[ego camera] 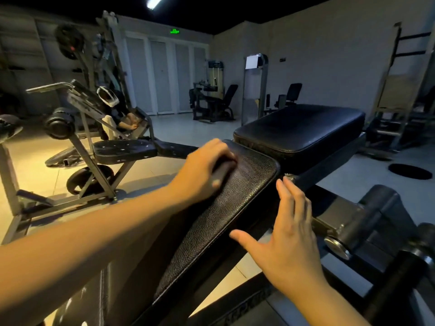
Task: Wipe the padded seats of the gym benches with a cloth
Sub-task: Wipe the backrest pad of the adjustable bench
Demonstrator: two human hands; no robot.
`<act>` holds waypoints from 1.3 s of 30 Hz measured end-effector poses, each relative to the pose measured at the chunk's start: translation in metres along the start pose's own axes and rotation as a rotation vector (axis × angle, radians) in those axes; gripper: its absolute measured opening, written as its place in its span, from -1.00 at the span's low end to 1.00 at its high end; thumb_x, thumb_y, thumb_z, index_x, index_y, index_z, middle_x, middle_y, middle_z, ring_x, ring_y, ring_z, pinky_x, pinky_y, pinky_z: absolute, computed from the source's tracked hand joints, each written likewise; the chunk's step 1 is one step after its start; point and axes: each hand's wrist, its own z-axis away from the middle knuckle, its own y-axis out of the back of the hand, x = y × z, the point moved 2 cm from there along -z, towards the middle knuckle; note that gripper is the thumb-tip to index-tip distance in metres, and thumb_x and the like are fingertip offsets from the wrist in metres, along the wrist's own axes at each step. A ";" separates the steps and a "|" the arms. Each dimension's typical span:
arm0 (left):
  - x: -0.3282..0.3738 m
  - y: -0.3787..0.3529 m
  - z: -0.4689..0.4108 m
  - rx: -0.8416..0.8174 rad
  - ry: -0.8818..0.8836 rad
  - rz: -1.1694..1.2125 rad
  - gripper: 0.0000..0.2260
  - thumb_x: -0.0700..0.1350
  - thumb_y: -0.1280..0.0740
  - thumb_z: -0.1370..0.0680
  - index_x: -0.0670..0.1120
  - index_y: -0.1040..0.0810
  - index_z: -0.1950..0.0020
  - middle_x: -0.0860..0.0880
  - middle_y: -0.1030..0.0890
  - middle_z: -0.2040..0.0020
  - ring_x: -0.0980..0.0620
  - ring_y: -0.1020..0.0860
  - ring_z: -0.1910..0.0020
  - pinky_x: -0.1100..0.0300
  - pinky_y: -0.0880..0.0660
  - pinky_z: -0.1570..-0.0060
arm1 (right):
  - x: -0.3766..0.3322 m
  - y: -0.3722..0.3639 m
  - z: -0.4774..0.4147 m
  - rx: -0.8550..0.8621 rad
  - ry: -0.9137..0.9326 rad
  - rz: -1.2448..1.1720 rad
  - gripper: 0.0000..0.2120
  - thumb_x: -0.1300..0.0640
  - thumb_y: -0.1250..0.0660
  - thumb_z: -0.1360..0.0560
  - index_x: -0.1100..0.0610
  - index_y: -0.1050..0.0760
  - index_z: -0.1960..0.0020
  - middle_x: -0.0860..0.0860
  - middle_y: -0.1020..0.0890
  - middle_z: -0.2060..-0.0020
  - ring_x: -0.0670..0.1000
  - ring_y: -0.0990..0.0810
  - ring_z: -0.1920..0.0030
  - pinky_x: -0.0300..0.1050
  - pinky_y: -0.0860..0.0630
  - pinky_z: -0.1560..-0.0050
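Far left, well apart, a second bench (pixel 124 150) with a black seat. Next, left hand (pixel 202 170), fingers curled round a dark cloth (pixel 222 171), pressing it onto the upper end of the sloped pad (pixel 235 208). Just beside that pad's right edge, right hand (pixel 292 236), fingers straight and spread, holding nothing; contact with the edge unclear. Upper right, beyond, a flat pad (pixel 301 125)

Black pebble-grained bench pad (pixel 235 208), glossy black seat cushion (pixel 301 125), dark cloth (pixel 222 171), green sign (pixel 174 31), white doors (pixel 162 74).
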 end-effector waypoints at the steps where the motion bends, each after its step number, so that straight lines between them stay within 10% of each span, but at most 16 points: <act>1: -0.023 -0.002 -0.010 0.049 0.142 -0.058 -0.94 -0.15 -0.39 -0.59 -0.13 -0.58 -0.01 -0.05 -0.58 0.02 -0.07 -0.56 -0.03 0.01 -0.47 -0.05 | 0.000 -0.001 0.001 -0.001 0.003 0.004 0.13 -0.48 -0.35 -0.27 0.01 0.04 -0.62 -0.14 -0.04 -0.56 -0.02 0.02 -0.58 -0.05 -0.08 -0.46; 5: -0.043 -0.007 -0.025 0.055 0.397 -0.132 -0.93 -0.11 -0.37 -0.59 -0.10 -0.57 0.02 -0.05 -0.58 0.03 -0.11 -0.55 -0.04 0.06 -0.41 -0.01 | 0.001 0.000 0.000 -0.005 0.002 0.015 0.13 -0.50 -0.33 -0.27 0.03 0.02 -0.62 -0.13 -0.04 -0.57 0.00 0.01 -0.60 -0.09 0.05 -0.46; 12: 0.055 0.015 0.035 -0.124 -0.168 0.146 -0.92 -0.23 -0.42 -0.59 -0.18 -0.59 -0.06 0.01 -0.54 -0.03 0.05 -0.54 -0.01 0.21 -0.49 0.01 | 0.003 -0.003 0.000 0.030 0.013 0.020 0.13 -0.44 -0.39 -0.27 0.03 0.01 -0.61 -0.10 -0.07 -0.56 0.03 -0.03 -0.59 0.01 -0.17 -0.43; 20: -0.055 0.005 -0.002 0.016 0.358 -0.132 -0.95 -0.14 -0.38 -0.58 -0.11 -0.56 0.03 -0.02 -0.54 0.07 -0.10 -0.55 -0.01 0.02 -0.41 0.02 | 0.001 0.000 0.002 0.021 0.009 -0.009 0.12 -0.48 -0.34 -0.27 0.02 0.02 -0.62 -0.13 -0.06 -0.56 0.02 -0.04 -0.59 0.04 -0.24 -0.46; 28: 0.044 0.022 0.038 -0.182 -0.214 0.071 -0.92 -0.20 -0.40 -0.60 -0.16 -0.57 -0.07 -0.02 -0.53 -0.06 0.02 -0.53 -0.02 0.19 -0.49 0.02 | 0.000 -0.001 0.001 0.008 0.002 0.008 0.13 -0.45 -0.36 -0.28 0.02 0.05 -0.62 -0.12 -0.02 -0.58 0.03 -0.01 -0.61 0.14 -0.23 -0.48; 35: -0.065 0.008 0.004 -0.010 0.319 -0.185 -0.94 -0.13 -0.36 -0.61 -0.10 -0.54 -0.02 -0.03 -0.54 0.02 -0.12 -0.55 -0.02 0.01 -0.43 0.00 | 0.001 0.000 0.001 0.009 0.014 0.004 0.11 -0.48 -0.34 -0.28 -0.01 0.06 -0.62 -0.15 -0.01 -0.56 0.00 0.02 -0.58 0.04 -0.22 -0.47; 39: 0.005 0.009 0.019 0.018 0.160 -0.092 -0.94 -0.14 -0.38 -0.60 -0.10 -0.54 -0.02 -0.01 -0.52 0.02 -0.04 -0.53 0.02 0.05 -0.46 0.03 | 0.001 0.000 -0.001 0.022 0.022 0.032 0.12 -0.47 -0.34 -0.28 0.06 0.00 -0.61 -0.08 -0.07 -0.56 0.05 -0.05 -0.58 -0.01 -0.18 -0.41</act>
